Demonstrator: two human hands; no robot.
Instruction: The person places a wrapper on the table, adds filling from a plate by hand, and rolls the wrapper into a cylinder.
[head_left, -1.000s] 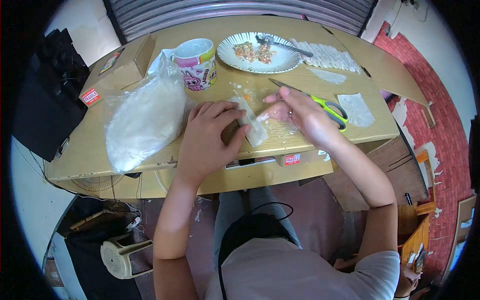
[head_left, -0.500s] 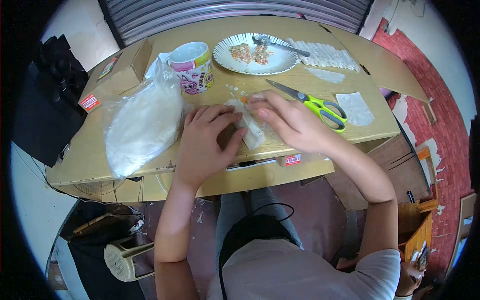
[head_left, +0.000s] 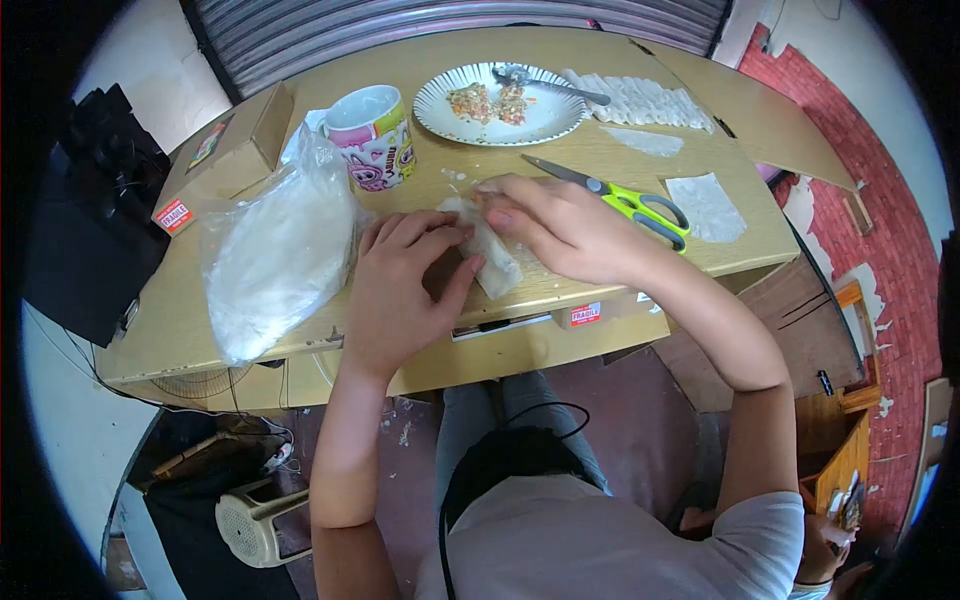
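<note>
My left hand (head_left: 402, 285), unclenched, touches a pale roll (head_left: 493, 264) from the left; my right hand (head_left: 560, 228) curls at its far right side, whether grasping I cannot tell.

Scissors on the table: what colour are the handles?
The handles are mostly yellow-green, clearest in the head view.
</note>
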